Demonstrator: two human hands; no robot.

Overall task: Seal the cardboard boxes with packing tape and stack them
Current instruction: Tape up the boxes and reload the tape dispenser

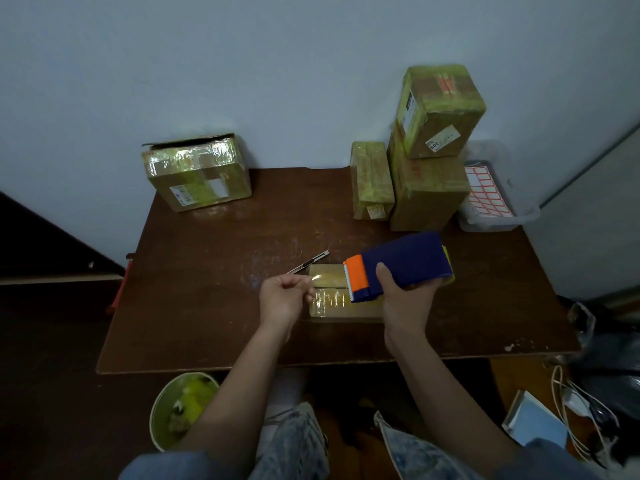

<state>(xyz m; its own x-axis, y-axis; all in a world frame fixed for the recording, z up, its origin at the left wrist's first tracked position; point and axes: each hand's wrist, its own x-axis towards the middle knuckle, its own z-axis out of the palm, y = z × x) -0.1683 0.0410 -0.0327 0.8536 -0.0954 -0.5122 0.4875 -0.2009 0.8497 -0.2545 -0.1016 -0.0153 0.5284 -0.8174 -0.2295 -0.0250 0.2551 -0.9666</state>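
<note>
head view: right hand (403,299) grips the tape dispenser (398,268) over the small box (341,301) at the bench (207,306) front; left hand (282,294) pinches the tape end (311,289). best to keep the tape taut and press it flat along the seam.

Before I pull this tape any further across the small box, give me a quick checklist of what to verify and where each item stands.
1. Dispenser held firmly: ok. The right hand grips the blue and orange tape dispenser.
2. Tape end under control: ok. The left hand pinches the clear tape at the box's left end.
3. Small box flat on the table: ok.
4. Tape lying smooth, no wrinkles: cannot tell, glare hides it.
5. Utility knife out of the path: ok, it lies beyond the box, but close to the left hand.
6. Stacking spot: ok, taped boxes stand stacked at the back right.
</note>
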